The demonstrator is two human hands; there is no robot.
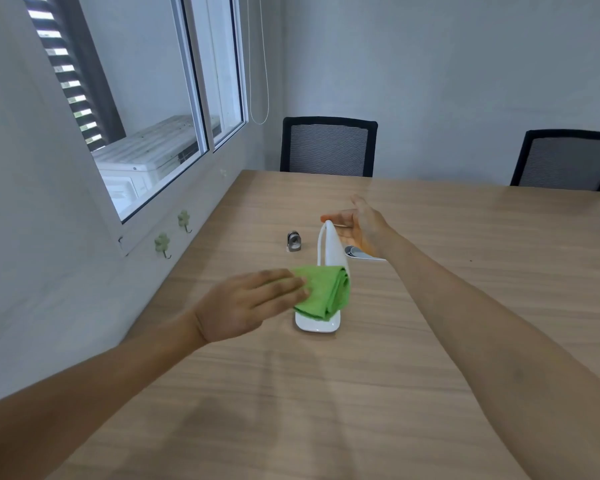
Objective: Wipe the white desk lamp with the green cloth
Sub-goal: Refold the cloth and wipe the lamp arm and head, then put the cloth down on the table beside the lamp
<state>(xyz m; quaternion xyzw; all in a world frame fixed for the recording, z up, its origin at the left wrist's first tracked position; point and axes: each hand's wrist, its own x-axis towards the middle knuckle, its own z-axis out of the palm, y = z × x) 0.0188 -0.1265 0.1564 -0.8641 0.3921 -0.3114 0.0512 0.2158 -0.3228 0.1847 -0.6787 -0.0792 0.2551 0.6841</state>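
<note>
The person stands at the wooden bench (413,358) and reaches over it with both arms. The white desk lamp (329,251) stands on the bench near the wall side, between the two hands. Its flat base (317,325) rests on the wood, and its thin head and arm rise to a rounded top.

The left hand (250,303) presses the folded green cloth (323,292) against the lower part of the lamp, just above the base. The fingers lie flat and close together on the cloth; they do not pinch it. The right hand (357,225) is at the top of the lamp, fingers spread and loosely curved. The fingertips seem to touch the top to keep it steady, but I cannot tell whether they really grip it.

In my judgement the wiping is in progress, at the lower part of the lamp. The next move probably asks the cloth to slide along the upright part, or over the base, while the right hand keeps the light lamp from tipping. Gentle pressure should be enough.

Behind the lamp a small metal object (293,241) stands on the bench, and a flat silver thing (361,253) lies partly hidden by the right wrist. I cannot name either one with certainty.

I can read no brand, label or writing on the lamp, the cloth or anything nearby.
</note>
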